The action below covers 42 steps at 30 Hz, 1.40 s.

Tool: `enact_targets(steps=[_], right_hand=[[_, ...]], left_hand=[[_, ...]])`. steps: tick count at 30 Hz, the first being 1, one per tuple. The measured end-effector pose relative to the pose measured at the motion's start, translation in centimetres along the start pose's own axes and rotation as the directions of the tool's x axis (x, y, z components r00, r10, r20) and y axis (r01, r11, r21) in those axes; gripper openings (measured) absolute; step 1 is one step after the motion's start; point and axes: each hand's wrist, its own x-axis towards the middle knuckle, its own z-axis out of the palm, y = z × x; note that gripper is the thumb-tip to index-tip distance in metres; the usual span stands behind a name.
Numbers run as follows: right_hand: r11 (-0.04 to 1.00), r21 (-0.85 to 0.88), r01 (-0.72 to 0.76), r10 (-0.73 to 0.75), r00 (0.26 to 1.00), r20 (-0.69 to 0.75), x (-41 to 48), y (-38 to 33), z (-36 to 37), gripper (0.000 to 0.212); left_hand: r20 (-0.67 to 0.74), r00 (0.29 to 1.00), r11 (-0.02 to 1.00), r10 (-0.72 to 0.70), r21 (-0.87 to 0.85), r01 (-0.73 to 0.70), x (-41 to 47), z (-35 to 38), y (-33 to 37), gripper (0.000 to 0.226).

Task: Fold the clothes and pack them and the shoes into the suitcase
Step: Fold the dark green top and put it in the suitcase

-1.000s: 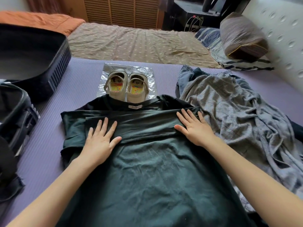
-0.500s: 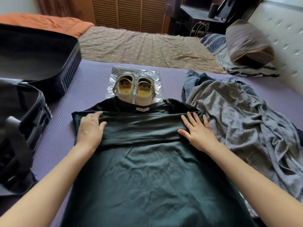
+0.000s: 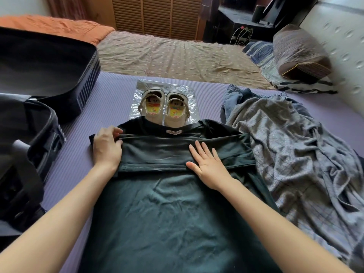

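Head view: the shirt [image 3: 167,213] lies in the middle of the mat [image 3: 110,99]. The left hand [image 3: 107,149] has its grip pinched on the shirt's folded sleeve edge, and the right hand [image 3: 208,164] presses flat, holding nothing. Best to pull that edge square while the palm pins the fold.

striped pillow [image 3: 299,54] against wall; orange blanket [image 3: 59,28] far left
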Motion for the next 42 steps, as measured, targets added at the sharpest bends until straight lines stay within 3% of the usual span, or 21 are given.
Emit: enact_targets(steps=[2,6,11,14,16,22,24,29,34,37,42], right_hand=[[1.0,0.012,-0.016,0.016,1.0,-0.008,0.0,-0.2,0.3,0.064],[0.995,0.051,0.083,-0.077,0.991,-0.109,-0.9,-2.2,-0.1,0.078],[0.997,0.032,0.075,-0.075,0.997,0.002,-1.5,-3.6,1.8,0.089],[0.996,0.082,0.043,-0.047,0.997,0.055,-1.2,-3.8,1.4,0.08],[0.989,0.138,0.045,-0.053,0.997,0.049,-1.1,-4.2,0.6,0.065],[0.947,0.309,0.088,-0.02,0.976,-0.217,-1.0,-8.6,-1.4,0.046],[0.975,0.207,0.079,-0.037,0.979,-0.201,-0.3,-10.2,-1.4,0.046],[0.992,-0.126,0.0,0.004,0.999,0.032,0.0,-11.7,0.5,0.058],[0.98,0.194,-0.047,0.051,0.999,-0.018,0.9,-13.1,-1.8,0.044],[0.973,0.229,-0.026,0.054,0.991,-0.119,1.9,-15.7,-3.7,0.038],[0.975,0.211,-0.069,0.094,0.989,-0.113,5.3,-21.7,-4.6,0.048]], left_hand=[[0.048,0.997,0.991,-0.067,0.122,0.061,-0.7,0.2,-0.4,0.039],[-0.072,0.997,0.981,-0.006,0.195,0.02,-2.5,-1.6,-1.0,0.058],[0.112,0.974,0.977,-0.199,0.097,0.188,-5.0,-3.3,-2.4,0.074],[0.105,0.963,0.969,-0.246,0.056,0.242,-5.5,-3.6,-3.3,0.079],[0.095,0.952,0.957,-0.289,-0.005,0.291,-5.7,-4.1,-3.6,0.075],[0.104,0.933,0.938,-0.344,-0.016,0.347,-6.8,-5.9,-3.4,0.043],[0.129,0.932,0.941,-0.338,0.044,0.336,-6.9,-6.2,-3.3,0.043],[0.157,0.929,0.942,-0.336,0.072,0.328,-7.1,-6.2,-3.5,0.035],[0.193,0.902,0.897,-0.385,-0.151,0.415,-6.9,-6.7,-4.0,0.019],[0.218,0.902,0.893,-0.373,-0.181,0.413,-6.8,-7.0,-4.2,0.018],[0.206,0.907,0.883,-0.367,-0.228,0.409,-7.4,-7.1,-4.3,0.026]])
